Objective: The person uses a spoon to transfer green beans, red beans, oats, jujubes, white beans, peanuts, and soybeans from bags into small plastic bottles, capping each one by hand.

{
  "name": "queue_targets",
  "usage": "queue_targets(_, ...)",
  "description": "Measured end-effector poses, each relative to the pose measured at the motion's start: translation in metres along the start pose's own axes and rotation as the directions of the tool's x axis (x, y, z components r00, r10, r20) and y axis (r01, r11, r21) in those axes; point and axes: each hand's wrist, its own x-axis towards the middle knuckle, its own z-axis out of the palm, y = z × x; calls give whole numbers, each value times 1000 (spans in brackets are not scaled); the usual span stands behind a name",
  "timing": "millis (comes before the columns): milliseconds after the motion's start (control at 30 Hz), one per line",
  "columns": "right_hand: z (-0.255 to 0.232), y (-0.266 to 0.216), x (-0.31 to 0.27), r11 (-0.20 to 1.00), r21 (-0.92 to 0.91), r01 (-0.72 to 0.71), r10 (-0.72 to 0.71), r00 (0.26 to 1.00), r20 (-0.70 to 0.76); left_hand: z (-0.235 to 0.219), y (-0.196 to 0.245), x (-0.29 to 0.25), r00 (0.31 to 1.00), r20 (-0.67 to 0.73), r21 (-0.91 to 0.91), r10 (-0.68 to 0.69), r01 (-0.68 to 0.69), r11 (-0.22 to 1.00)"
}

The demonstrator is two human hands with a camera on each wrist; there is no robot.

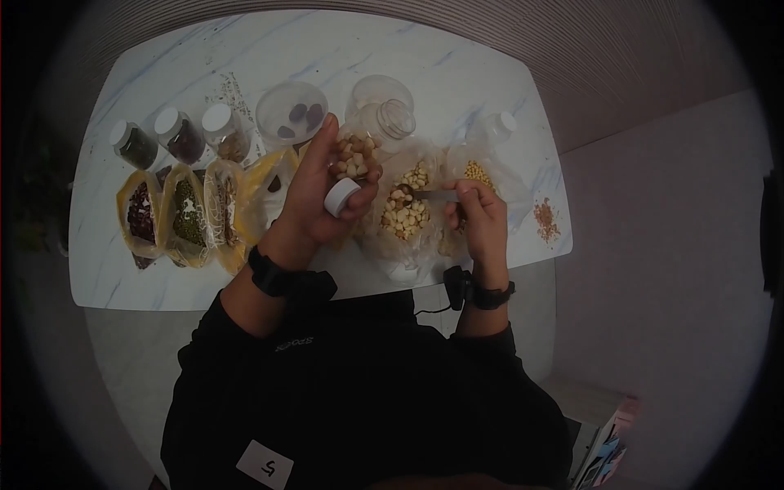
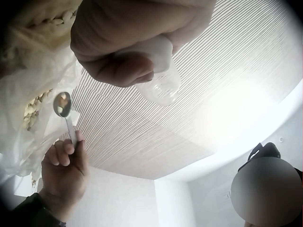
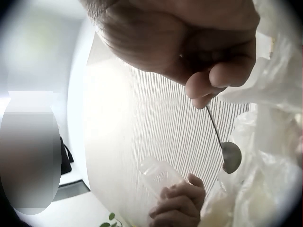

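My left hand [image 1: 314, 192] grips a clear jar [image 1: 380, 122] with its threaded mouth uncovered and pointing away from me. Pale, tan-edged seeds [image 1: 354, 157] lie at the jar's near end. Its fingers also hold a white lid [image 1: 341, 197]. With the thumb and fingers, my right hand [image 1: 482, 219] pinches the handle of a metal spoon [image 1: 437, 195]. A few pieces sit in the spoon's bowl [image 2: 62, 104]. The bowl is over an opened plastic bag [image 1: 400, 249] of cream-coloured seeds [image 1: 408, 216], to the right of the jar.
Several opened bags stand along the front left, one with green beans [image 1: 189, 220], one with dark red beans [image 1: 141, 216]. Lidded jars [image 1: 178, 135] line up behind them. A clear bowl [image 1: 282, 106] holds dark pieces. Yellow kernels [image 1: 478, 173] fill a bag at right; crumbs [image 1: 545, 219] lie beyond.
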Motion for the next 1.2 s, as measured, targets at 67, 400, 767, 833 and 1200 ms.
queue_targets(67, -13, 2, 3, 989, 143, 37, -31, 999, -42, 2, 1, -1, 1000, -14, 3, -7, 7, 1000)
queue_targets(400, -5, -39, -10, 744, 563, 361, -331, 930, -160, 8, -6, -1, 997, -73, 117, 1, 8, 993)
queue_targets(767, 29, -58, -28, 505, -393, 768, -852, 517, -83, 11, -3, -3, 994, -108, 106, -31, 42, 993)
queue_targets(833, 20, -57, -32, 600, -398, 694, -786, 604, -133, 11, -2, -3, 996, -90, 78, -30, 37, 996)
queue_targets(1200, 19, -15, 0, 660, -618, 428, -477, 874, 96, 4, -1, 0, 1000, -23, 33, -12, 13, 999)
